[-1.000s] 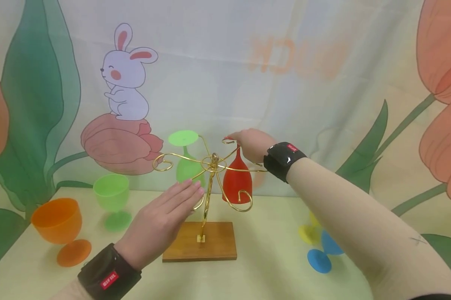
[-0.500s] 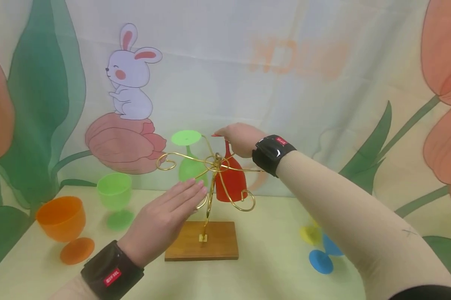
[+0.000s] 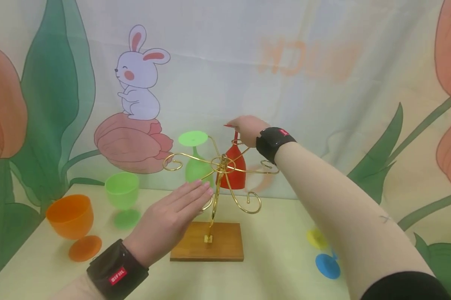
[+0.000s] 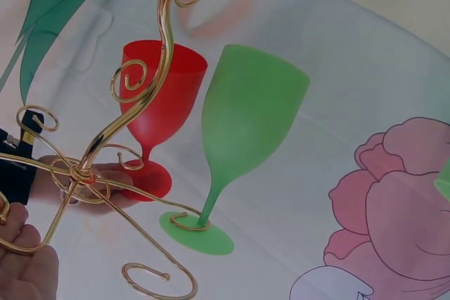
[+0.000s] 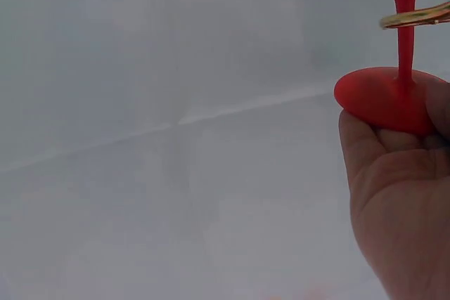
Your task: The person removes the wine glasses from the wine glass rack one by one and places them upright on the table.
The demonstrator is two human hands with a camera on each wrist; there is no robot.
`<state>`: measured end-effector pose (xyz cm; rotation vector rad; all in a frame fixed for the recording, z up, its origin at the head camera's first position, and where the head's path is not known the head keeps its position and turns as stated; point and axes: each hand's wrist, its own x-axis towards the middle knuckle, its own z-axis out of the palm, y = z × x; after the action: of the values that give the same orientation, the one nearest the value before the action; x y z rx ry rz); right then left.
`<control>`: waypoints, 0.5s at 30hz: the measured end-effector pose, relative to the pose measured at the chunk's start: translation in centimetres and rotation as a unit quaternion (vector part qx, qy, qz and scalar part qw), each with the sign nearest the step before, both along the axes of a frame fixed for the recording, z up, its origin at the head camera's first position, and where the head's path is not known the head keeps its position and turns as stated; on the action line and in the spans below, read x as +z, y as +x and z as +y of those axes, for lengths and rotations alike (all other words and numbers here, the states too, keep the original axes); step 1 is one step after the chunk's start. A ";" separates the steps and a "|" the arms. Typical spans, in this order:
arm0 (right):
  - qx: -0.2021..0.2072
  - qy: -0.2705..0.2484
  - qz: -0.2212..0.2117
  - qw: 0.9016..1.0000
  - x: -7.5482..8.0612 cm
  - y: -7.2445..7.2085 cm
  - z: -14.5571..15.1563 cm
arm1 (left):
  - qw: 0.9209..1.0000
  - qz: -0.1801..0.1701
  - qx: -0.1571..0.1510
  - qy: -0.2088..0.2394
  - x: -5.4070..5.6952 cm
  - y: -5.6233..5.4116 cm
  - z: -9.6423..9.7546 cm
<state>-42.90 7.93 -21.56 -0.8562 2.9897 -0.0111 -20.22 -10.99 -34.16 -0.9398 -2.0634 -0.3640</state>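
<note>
My right hand (image 3: 250, 128) holds a red plastic goblet (image 3: 237, 168) upside down by its foot, with the thumb over the foot and fingers beneath in the right wrist view. Its stem (image 5: 406, 50) overlaps the curled end of a gold hook (image 5: 415, 17). The gold glass rack (image 3: 223, 164) stands on a wooden base (image 3: 206, 248). My left hand (image 3: 169, 216) holds one front arm of the rack, its fingers (image 4: 28, 261) at the wire. A green goblet (image 3: 198, 166) hangs inverted from a rear-left hook, beside the red one.
Upright on the table (image 3: 277, 250) at left stand an orange goblet (image 3: 71, 216) and another green goblet (image 3: 122, 189). At right, a yellow goblet (image 3: 317, 238) and a blue goblet (image 3: 328, 266) are partly hidden by my right forearm. A printed cloth (image 3: 304, 104) hangs behind.
My right hand has carried the red goblet left, then up, bringing its stem in line with the rear-right hook. The left hand keeps its place at the rack; the view has shifted slightly.
</note>
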 end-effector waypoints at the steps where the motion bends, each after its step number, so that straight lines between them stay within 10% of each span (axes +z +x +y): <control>1: -0.002 -0.005 0.001 1.000 0.1 0.0 0.4 | 1.000 0.001 -0.001 0.000 0.0 0.0 0.0; 15: -0.047 -0.049 0.013 0.998 0.7 2.1 6.2 | 0.998 0.047 -0.021 0.022 0.3 -0.2 -0.2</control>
<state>-40.81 14.10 -20.81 -0.7295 3.0728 -0.1526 -20.40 -11.22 -33.90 -0.9577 -1.9448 -0.3799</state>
